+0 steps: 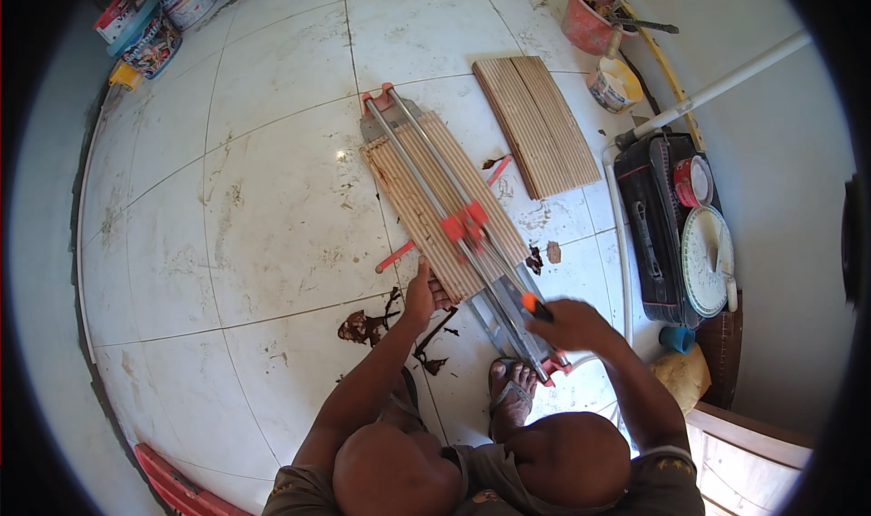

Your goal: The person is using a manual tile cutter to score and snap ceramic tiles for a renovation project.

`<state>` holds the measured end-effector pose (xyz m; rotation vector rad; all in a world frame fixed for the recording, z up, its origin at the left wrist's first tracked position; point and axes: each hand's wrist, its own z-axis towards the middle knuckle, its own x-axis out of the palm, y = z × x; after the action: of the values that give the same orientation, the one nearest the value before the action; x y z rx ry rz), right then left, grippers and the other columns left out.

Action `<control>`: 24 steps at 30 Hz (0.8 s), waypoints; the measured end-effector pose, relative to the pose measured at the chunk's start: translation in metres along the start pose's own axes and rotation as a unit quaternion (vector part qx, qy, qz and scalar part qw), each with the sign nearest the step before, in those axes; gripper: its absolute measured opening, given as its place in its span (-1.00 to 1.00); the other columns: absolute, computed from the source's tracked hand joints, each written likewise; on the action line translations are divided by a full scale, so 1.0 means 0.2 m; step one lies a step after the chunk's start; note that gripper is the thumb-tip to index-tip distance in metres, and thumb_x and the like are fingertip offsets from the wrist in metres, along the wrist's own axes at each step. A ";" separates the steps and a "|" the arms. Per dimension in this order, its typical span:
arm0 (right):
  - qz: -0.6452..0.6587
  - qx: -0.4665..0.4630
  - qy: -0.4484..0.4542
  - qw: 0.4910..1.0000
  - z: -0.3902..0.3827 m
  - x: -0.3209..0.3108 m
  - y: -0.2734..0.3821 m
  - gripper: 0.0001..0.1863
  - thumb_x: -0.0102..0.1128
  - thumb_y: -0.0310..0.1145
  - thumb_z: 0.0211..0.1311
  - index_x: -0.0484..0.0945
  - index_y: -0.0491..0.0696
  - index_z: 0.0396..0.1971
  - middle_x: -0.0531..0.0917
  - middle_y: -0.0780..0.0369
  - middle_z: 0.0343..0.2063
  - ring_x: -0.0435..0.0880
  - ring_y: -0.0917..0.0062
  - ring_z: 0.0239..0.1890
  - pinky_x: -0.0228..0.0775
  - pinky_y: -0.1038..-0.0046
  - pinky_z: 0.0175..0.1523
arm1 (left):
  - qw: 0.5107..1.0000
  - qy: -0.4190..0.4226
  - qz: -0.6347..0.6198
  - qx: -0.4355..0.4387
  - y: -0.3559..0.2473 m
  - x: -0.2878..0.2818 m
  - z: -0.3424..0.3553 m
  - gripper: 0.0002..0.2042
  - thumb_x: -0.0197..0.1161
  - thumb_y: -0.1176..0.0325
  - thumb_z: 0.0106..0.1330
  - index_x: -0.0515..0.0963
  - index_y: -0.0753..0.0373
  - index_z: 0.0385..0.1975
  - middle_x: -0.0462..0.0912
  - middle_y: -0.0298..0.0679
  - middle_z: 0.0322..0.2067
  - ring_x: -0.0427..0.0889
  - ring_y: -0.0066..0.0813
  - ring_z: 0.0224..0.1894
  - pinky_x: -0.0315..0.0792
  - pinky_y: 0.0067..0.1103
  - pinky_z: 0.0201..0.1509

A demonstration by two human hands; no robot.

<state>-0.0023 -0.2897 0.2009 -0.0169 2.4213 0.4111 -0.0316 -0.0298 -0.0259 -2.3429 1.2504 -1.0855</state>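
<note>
A manual tile cutter (399,153) with two steel rails and red end pieces lies slantwise on the floor in front of me. On its bed rests a brown ribbed tile (422,235). My left hand (426,296) grips the tile's near left corner, fingers bent around the edge. My right hand (572,325) is closed around the cutter's black and orange handle (535,306), near the close end of the rails. The red sliding carriage (465,222) sits on the rails over the tile, slightly blurred. A red side arm (396,256) sticks out to the left.
A stack of ribbed tiles (537,126) lies beyond the cutter. Dark scraps (363,326) litter the floor. At right are a black suitcase (649,226), a white pipe (708,99) and a red bucket (588,24). Paint buckets (150,40) stand far left.
</note>
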 end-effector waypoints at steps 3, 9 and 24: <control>0.095 0.049 0.145 0.984 -0.28 0.20 -0.29 -0.45 0.24 0.22 0.20 0.68 -0.05 -0.40 0.70 0.10 -0.52 0.73 0.21 -0.38 0.51 0.20 -0.18 | 0.998 -0.002 0.056 -0.021 -0.01 0.01 -0.01 -0.33 -0.06 -0.33 0.44 0.47 0.28 0.01 0.71 -0.10 -0.23 0.75 -0.37 -0.30 0.66 -0.49 -0.24; 0.028 0.080 0.276 0.957 -0.35 0.52 -0.64 -0.37 0.35 0.32 0.10 0.75 -0.04 -0.29 0.75 0.10 -0.43 0.73 0.29 -0.33 0.50 0.25 -0.10 | 0.994 -0.001 0.103 0.020 -0.01 0.03 -0.03 -0.54 0.21 -0.09 0.43 0.47 0.24 -0.03 0.68 -0.23 -0.27 0.73 -0.47 -0.30 0.64 -0.54 -0.27; 0.214 0.050 -0.212 0.952 1.06 0.03 -0.12 -0.36 -0.01 0.21 0.38 0.55 -0.15 -0.03 0.69 -0.10 -0.13 0.69 0.01 -0.02 0.48 -0.01 0.08 | 0.995 -0.076 0.040 0.054 -0.03 0.11 -0.08 -0.56 0.20 -0.08 0.44 0.40 0.22 -0.07 0.62 -0.24 -0.27 0.69 -0.47 -0.31 0.65 -0.49 -0.25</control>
<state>0.1272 -0.2496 0.0366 0.5921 2.0022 0.4304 -0.0328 -0.0433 -0.0003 -2.2288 1.1894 -0.9062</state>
